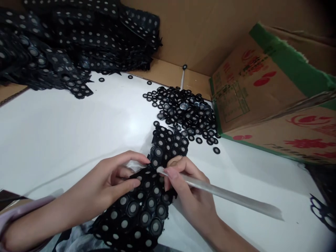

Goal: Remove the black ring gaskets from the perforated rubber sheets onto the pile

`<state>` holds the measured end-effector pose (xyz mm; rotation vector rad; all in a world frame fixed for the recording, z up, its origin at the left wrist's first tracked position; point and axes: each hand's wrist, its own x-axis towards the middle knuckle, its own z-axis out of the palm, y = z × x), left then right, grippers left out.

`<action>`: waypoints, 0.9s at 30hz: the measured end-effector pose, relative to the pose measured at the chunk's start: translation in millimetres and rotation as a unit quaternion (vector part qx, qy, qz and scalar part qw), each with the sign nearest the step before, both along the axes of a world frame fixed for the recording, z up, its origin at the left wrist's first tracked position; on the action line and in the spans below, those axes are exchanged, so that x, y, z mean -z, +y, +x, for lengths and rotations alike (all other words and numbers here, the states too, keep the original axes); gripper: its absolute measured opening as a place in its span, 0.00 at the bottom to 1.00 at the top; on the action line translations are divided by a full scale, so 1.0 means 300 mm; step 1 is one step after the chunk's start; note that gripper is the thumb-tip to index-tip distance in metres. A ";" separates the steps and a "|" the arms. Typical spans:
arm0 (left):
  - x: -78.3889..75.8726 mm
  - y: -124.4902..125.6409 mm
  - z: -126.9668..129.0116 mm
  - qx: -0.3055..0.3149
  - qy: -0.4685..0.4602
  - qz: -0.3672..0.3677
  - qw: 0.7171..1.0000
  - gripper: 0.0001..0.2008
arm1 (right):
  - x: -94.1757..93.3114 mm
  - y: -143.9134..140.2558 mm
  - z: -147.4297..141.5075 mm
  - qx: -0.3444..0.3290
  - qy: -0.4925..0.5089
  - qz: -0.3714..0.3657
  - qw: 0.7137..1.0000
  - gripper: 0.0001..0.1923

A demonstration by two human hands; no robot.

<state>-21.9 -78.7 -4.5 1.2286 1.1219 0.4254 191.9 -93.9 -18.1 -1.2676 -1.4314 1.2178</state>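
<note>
Black sheet: the dotted black sheet (145, 204) is lying between the two hands, its long axis running from the wearer's body at lower left up and away to the right.
Bend: the sheet is narrowing between the fingers; it is probably one folded piece, though the hands are hiding too much to be sure.
Left hand: the left hand (115, 178) is holding the sheet's left edge, thumb and forefinger slightly apart, so the sheet is lying to its right.
Right hand: the right hand (187, 185) is closing round a pale stick (231, 196), with the sheet lying to its left.
Stick: its tip is meeting the sheet at the bend, and its shaft is slanting down to the right; the right fingertips are sitting nearer that tip than the left.
Ring heap: loose black rings (183, 115) are piling just beyond the sheet's far end, too many to count.
Count: two hands, one stick and one handled sheet are showing; one cardboard box (236, 94) is standing at right, and one stack of dotted sheets (102, 42) is lying at upper left on the white tabletop (78, 119).
</note>
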 end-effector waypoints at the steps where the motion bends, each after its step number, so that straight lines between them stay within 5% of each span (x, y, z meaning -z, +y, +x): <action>1: 0.000 -0.002 0.001 -0.005 -0.008 0.002 1.000 0.12 | 0.001 0.000 0.004 0.003 0.025 -0.005 1.000 0.16; 5: -0.008 0.002 0.002 -0.034 -0.021 0.023 0.999 0.10 | -0.007 0.000 0.015 0.041 0.099 -0.013 0.994 0.19; 11: -0.027 0.011 0.001 0.029 0.009 0.058 0.998 0.10 | -0.016 -0.050 -0.016 0.006 -0.027 0.000 1.000 0.09; 17: -0.038 0.023 0.011 0.057 0.056 0.051 0.995 0.16 | -0.007 -0.064 -0.041 -0.024 -0.032 -0.006 0.999 0.05; 27: -0.012 0.014 0.004 0.039 0.033 0.037 0.998 0.17 | -0.016 -0.049 -0.037 -0.040 -0.109 0.029 0.993 0.06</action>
